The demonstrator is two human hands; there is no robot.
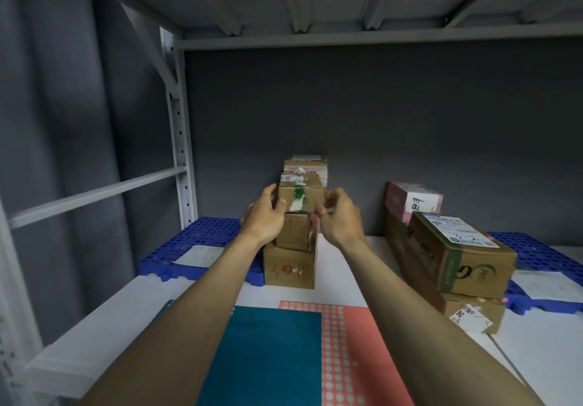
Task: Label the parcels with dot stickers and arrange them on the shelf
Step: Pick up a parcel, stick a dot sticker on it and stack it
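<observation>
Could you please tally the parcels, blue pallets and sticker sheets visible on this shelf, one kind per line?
Parcels: 8, one held by left hand and right hand
Blue pallets: 2
Sticker sheets: 2, one teal, one pink
Total: 12

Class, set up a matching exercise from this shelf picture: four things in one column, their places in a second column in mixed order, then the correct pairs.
Things
1. green-marked box
2. pink box
3. teal sheet
4. blue pallet

Places
A. on top of the right-hand stack
B. flat at the near edge, between the forearms
C. between the left hand and right hand, top of the middle stack
D. on the shelf's left, by the upright

Pairs: 1-C, 2-A, 3-B, 4-D
</observation>
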